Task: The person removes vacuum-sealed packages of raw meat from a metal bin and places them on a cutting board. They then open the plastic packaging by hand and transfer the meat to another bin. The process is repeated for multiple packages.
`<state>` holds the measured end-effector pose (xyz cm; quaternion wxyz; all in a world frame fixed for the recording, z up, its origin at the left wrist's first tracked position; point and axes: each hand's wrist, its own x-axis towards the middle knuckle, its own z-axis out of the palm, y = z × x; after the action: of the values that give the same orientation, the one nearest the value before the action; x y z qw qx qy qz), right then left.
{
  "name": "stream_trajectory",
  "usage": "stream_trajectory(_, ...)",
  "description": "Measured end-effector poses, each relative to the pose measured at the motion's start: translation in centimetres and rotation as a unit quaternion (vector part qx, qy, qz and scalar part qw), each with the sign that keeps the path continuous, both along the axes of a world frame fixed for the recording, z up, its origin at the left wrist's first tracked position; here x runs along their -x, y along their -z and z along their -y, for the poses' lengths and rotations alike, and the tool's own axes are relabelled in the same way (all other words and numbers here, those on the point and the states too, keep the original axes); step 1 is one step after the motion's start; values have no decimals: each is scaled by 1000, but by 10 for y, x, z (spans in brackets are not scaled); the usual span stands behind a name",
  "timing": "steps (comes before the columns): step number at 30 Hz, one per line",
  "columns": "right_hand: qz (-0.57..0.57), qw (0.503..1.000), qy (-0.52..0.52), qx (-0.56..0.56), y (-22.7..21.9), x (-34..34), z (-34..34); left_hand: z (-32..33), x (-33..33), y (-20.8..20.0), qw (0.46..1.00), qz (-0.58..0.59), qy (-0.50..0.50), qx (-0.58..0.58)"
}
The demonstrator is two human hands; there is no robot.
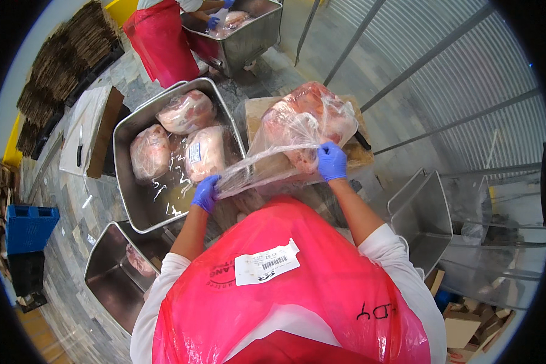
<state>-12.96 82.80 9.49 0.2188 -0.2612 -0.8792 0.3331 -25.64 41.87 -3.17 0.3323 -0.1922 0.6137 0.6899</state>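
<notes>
A large piece of raw meat (pixel 303 103), partly inside a clear plastic bag (pixel 267 161), rests on a tan board (pixel 258 115) in front of me. My left hand (pixel 206 193), in a blue-purple glove, is closed on the bag's edge, out to the left near the steel tub. My right hand (pixel 332 161), gloved alike, grips the bag close beside the meat. Between my hands the film is stretched taut and gathered in folds. A black knife handle (pixel 362 141) shows at the board's right; its blade is hidden.
Bagged meat pieces (pixel 205 151) lie in liquid in a steel tub (pixel 119 145) at left. Other steel bins (pixel 97 267) (pixel 434 206) flank me. A knife (pixel 79 145) lies on a white board at far left. A co-worker in a red apron (pixel 161 42) stands ahead at another bin.
</notes>
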Motion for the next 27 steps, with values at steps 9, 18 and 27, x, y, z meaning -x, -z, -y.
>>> stream_trajectory(9,-60,949,-21,309,11,-2,-12,-7,-30,-50,978,-155,121,72)
stream_trajectory(18,-42,933,-112,338,26,2,-28,-33,-20,-60,975,-89,120,163)
stream_trajectory(27,-11,790,-164,591,-15,44,-4,-152,-33,-76,688,-533,294,396)
